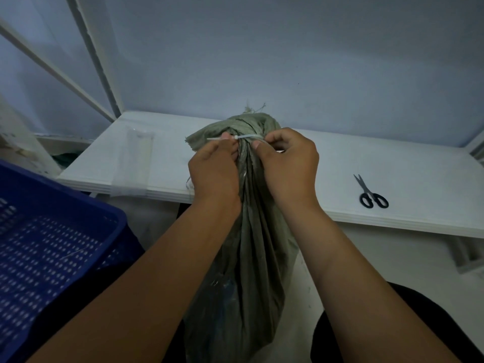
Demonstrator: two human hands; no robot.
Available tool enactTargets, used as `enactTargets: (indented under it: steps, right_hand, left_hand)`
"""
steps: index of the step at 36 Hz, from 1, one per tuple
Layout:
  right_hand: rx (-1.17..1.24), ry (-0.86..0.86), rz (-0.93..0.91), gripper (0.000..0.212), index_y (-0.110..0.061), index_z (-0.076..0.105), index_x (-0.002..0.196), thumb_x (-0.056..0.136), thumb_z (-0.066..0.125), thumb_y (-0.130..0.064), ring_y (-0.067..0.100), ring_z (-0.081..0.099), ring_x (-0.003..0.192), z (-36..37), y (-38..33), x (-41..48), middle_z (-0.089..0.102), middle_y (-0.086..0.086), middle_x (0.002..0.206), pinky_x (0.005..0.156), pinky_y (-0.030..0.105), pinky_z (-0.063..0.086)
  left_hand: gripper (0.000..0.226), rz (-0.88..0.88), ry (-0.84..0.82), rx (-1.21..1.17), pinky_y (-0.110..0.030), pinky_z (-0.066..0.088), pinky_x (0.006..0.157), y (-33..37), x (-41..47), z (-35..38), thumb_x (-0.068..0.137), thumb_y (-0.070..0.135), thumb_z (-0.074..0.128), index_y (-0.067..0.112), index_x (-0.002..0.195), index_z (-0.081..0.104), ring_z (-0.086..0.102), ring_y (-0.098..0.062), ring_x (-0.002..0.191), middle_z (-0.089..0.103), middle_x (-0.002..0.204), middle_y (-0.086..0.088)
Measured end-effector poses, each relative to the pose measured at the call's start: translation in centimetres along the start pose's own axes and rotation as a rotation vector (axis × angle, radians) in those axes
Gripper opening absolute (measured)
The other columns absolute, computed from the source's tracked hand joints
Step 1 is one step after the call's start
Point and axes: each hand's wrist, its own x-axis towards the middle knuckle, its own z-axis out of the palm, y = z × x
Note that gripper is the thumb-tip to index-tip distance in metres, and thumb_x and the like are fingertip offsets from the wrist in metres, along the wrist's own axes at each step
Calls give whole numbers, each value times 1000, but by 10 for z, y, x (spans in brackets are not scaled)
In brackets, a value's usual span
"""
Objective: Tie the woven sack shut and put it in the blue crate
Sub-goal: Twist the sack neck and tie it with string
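The left hand (213, 171) pinches the free tail of a white zip tie (235, 138). The right hand (288, 163) pinches its band against the woven sack's (251, 244) gathered neck.

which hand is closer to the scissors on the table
Right. The right hand pinches the cable tie at the sack's neck, with the scissors off to its right; the left hand is on the neck's far side.

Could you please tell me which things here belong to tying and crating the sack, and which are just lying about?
In use: grey-green woven sack; white plastic cable tie; left hand; right hand; blue perforated plastic crate.
Lying about: black-handled scissors; clear plastic packet on the white table.
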Motion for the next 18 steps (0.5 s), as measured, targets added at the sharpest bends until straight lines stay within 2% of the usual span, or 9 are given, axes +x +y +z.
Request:
enactTargets:
  steps: [5,13,18]
  right_hand:
    - [24,-40,21,14,-25,68,76,82,78,-16,-5,59,66,0,2,1,63,-18,71,61,2,40]
    - [63,-99,71,9,-22,73,83,84,74,-13,5,66,76,0,2,3,69,-14,78,70,14,51]
    - [56,-130,100,5,-15,76,89,85,74,-16,12,68,80,1,2,4,72,-5,83,73,23,54]
  left_hand:
    - [21,-18,-1,1,-27,62,75,0,-1,0,98,19,61,4,106,73,75,-20,89,77,97,-10]
    - [24,-26,-17,76,-33,62,79,-3,6,-2,100,25,59,6,100,74,75,-23,92,78,96,-8]
    - [26,-28,-33,71,-38,61,84,-4,8,-1,101,21,55,0,102,71,72,-30,98,76,102,-15]
